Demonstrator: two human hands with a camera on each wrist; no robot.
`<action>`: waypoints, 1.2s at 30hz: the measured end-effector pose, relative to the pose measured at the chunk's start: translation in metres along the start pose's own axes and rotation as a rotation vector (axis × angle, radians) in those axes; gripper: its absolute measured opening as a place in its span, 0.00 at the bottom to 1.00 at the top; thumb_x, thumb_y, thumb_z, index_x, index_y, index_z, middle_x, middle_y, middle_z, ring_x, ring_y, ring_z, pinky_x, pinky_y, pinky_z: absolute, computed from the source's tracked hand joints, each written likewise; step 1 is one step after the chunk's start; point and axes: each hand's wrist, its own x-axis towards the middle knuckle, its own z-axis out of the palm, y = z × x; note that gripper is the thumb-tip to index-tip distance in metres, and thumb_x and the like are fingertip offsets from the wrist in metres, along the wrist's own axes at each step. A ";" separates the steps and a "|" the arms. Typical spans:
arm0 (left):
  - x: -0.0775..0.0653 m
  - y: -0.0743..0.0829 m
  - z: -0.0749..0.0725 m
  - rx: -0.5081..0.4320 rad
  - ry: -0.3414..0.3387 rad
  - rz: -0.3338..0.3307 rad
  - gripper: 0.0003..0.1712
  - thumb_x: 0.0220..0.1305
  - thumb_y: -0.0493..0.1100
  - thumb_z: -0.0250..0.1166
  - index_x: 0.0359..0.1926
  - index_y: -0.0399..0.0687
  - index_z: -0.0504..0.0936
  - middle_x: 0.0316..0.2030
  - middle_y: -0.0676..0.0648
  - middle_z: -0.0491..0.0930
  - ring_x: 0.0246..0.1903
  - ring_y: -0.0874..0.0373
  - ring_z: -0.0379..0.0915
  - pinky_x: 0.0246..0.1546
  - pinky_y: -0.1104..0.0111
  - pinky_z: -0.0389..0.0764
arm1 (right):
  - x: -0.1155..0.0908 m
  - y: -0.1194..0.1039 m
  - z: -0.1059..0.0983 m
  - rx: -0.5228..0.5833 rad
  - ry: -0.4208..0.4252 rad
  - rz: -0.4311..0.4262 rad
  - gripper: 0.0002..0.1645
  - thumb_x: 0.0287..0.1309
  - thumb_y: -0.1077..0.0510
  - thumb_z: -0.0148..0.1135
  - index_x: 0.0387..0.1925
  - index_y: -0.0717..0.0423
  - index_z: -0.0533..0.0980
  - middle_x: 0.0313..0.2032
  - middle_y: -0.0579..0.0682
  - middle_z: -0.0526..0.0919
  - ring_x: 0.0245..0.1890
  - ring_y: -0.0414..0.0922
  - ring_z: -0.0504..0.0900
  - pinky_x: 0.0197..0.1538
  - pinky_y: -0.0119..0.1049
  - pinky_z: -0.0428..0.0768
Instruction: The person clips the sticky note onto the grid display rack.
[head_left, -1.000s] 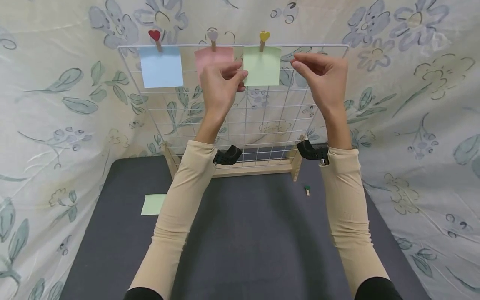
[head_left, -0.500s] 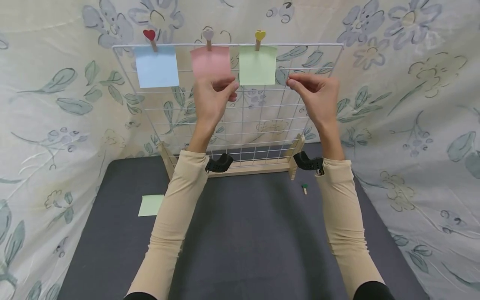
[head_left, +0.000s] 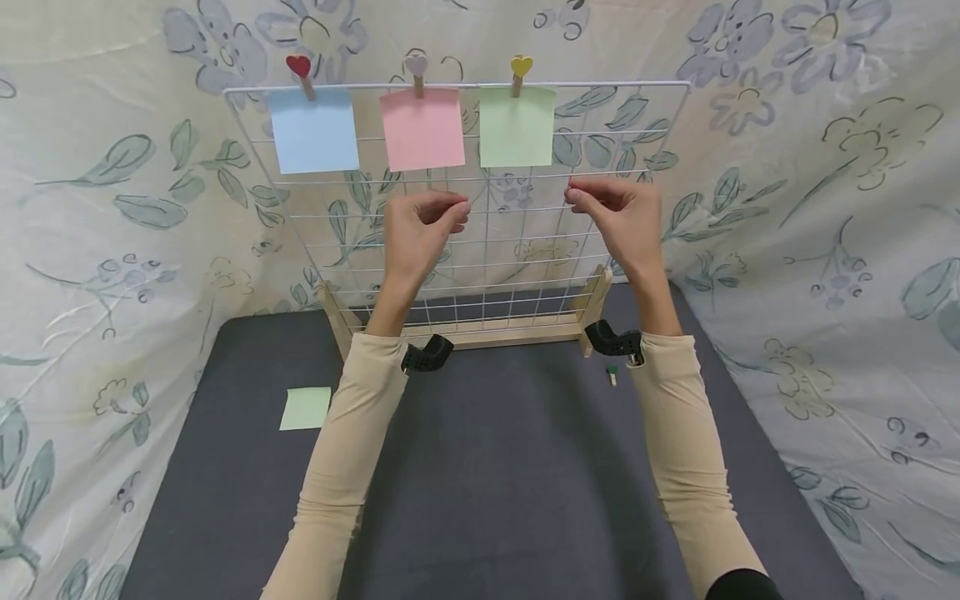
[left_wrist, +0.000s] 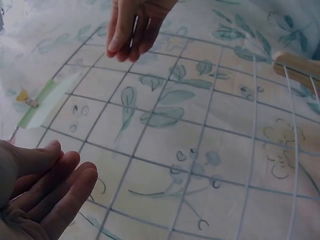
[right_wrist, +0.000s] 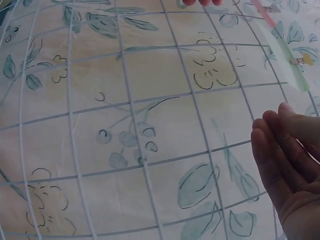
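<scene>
My left hand [head_left: 416, 237] is in front of the white wire grid [head_left: 615, 83], below a pink paper [head_left: 423, 137]. Its fingers are loosely bent, and the left wrist view shows nothing between them. Further right, my right hand [head_left: 626, 225] hovers before the grid, with relaxed fingers [right_wrist: 270, 160] and nothing held. Along the top wire hang a blue paper [head_left: 315, 133], the pink one and a green paper [head_left: 517, 129]. They are clipped by small clothespins with a red heart [head_left: 298, 67], a pale heart [head_left: 416, 64] and a yellow heart [head_left: 522, 66].
Another green paper [head_left: 305, 408] lies on the dark tabletop [head_left: 487, 467], beside my left forearm. A small green-topped clothespin [head_left: 612, 375] lies near my right forearm. The grid stands in a wooden base [head_left: 517, 333], with a floral cloth [head_left: 825, 250] behind.
Both hands have moved down from the level of the papers to below them, uncovering the pink paper. The papers and clothespins stay in place.
</scene>
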 end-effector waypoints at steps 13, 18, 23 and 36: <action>-0.028 -0.038 -0.010 0.031 -0.002 -0.026 0.12 0.66 0.39 0.66 0.45 0.35 0.86 0.42 0.39 0.85 0.41 0.50 0.83 0.46 0.64 0.84 | -0.025 0.022 -0.003 -0.053 -0.057 0.056 0.12 0.59 0.68 0.66 0.42 0.74 0.81 0.39 0.60 0.87 0.35 0.34 0.84 0.44 0.22 0.81; -0.038 -0.048 -0.014 -0.005 0.014 -0.016 0.12 0.66 0.35 0.65 0.47 0.31 0.84 0.44 0.35 0.84 0.45 0.46 0.82 0.50 0.61 0.83 | -0.031 0.056 -0.007 -0.039 -0.064 0.086 0.12 0.59 0.66 0.67 0.43 0.71 0.82 0.39 0.56 0.87 0.35 0.32 0.83 0.42 0.22 0.81; -0.053 -0.040 -0.020 -0.019 0.029 -0.063 0.12 0.66 0.31 0.62 0.48 0.25 0.82 0.45 0.31 0.83 0.47 0.41 0.81 0.51 0.62 0.82 | -0.041 0.072 -0.012 -0.062 -0.078 0.119 0.13 0.59 0.65 0.67 0.44 0.70 0.83 0.41 0.62 0.86 0.35 0.31 0.82 0.42 0.21 0.80; -0.091 -0.071 -0.041 -0.019 0.099 -0.165 0.13 0.66 0.30 0.63 0.48 0.23 0.81 0.46 0.29 0.81 0.49 0.37 0.79 0.51 0.75 0.80 | -0.079 0.072 -0.022 -0.123 -0.128 0.218 0.14 0.61 0.66 0.65 0.46 0.74 0.80 0.43 0.68 0.84 0.36 0.33 0.83 0.42 0.19 0.78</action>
